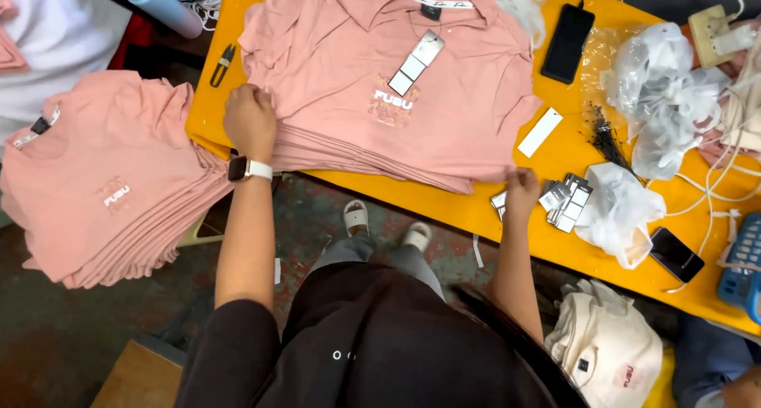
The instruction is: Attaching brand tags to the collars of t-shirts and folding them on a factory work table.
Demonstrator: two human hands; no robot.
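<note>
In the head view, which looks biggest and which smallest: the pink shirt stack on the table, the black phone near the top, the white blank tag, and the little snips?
1. Pink shirt stack, by far the largest.
2. Black phone.
3. White tag and snips: they look about alike in length, so I would not rank them.

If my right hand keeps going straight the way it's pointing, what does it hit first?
Most likely the right edge of the pink shirt stack: your right hand points up the yellow table along it. The white tag lies just beyond. Depth is unclear.

top: black, short sleeves | left wrist: smartwatch (238, 169) (pale strap) | feet: white sandals (356, 215)
</note>
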